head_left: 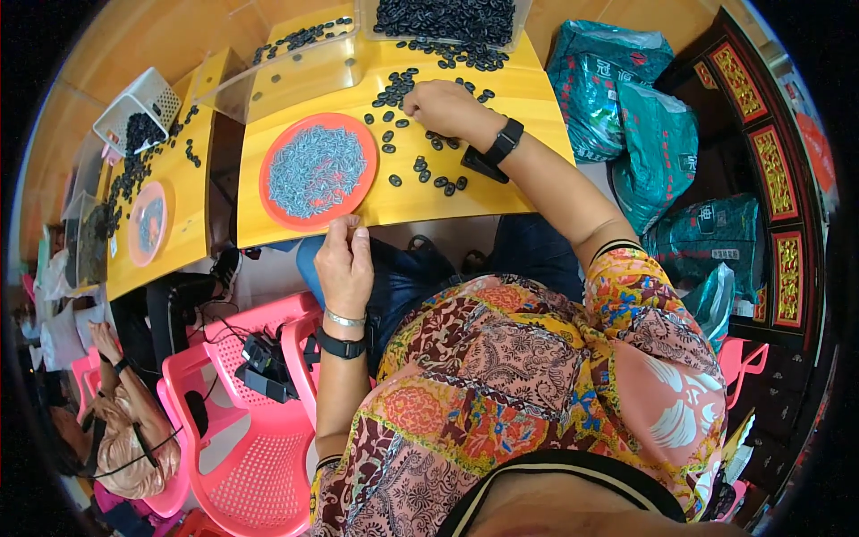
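Observation:
My left hand [346, 264] is at the table's front edge, just below an orange-red plate [365, 192] heaped with small silvery screw-like pieces [315, 170]. Its thumb and fingers are pressed together; whatever they pinch is too small to make out. Farther right, my right hand [452, 112] reaches over the table with curled fingers at a cluster of black oval pieces with holes [394, 89]. Its fingertips are partly hidden, so I cannot see what they hold. More black ovals [420, 167] lie loose near that hand. Under my right wrist is a dark flat object [484, 165].
A clear bin [447, 22] full of black ovals stands at the back of the yellow table [429, 201], beside a transparent tub [295, 85]. Green sacks [658, 148] stand right. Left are another yellow table [183, 224], a pink chair [259, 447] and another person's arm [125, 371].

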`<state>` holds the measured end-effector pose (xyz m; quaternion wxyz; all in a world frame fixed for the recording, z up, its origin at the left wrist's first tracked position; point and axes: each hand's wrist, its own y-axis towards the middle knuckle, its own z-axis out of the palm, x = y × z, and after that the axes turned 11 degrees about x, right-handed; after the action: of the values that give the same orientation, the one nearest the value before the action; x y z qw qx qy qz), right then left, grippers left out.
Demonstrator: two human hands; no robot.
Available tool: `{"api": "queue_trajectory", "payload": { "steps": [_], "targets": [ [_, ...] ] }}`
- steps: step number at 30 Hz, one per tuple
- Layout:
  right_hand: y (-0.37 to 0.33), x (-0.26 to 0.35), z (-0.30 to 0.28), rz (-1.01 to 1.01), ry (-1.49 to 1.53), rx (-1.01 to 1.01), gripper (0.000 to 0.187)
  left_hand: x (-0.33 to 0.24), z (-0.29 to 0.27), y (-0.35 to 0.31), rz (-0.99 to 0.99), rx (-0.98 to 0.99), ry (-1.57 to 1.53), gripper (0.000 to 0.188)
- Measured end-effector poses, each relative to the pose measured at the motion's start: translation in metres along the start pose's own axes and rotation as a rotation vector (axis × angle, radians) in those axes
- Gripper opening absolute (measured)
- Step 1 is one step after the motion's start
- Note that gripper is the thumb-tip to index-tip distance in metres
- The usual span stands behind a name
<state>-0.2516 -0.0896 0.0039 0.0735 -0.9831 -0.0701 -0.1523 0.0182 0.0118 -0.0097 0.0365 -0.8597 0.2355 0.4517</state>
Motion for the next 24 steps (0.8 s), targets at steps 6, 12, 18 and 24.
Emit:
{"api": "queue_trajectory", "payload": {
  "steps": [6, 12, 18, 24],
  "targets": [
    [-0.004, 0.004, -0.006, 0.07, 0.037, 0.005, 0.012, -0.002, 0.0, 0.001, 0.011, -0.017, -0.016, 0.014],
    [-0.02, 0.003, -0.006, -0.027, 0.151, 0.008, 0.019, -0.003, 0.0, 0.001, -0.02, 0.021, -0.027, 0.012],
    [-0.045, 0.017, 0.0, -0.199, 0.104, 0.124, 0.021, 0.001, 0.004, 0.001, -0.008, 0.045, -0.005, 0.012],
    [-0.044, 0.014, 0.021, -0.309, 0.024, 0.032, 0.021, 0.004, 0.007, 0.0, 0.004, 0.064, 0.001, 0.013]
  ]
}}
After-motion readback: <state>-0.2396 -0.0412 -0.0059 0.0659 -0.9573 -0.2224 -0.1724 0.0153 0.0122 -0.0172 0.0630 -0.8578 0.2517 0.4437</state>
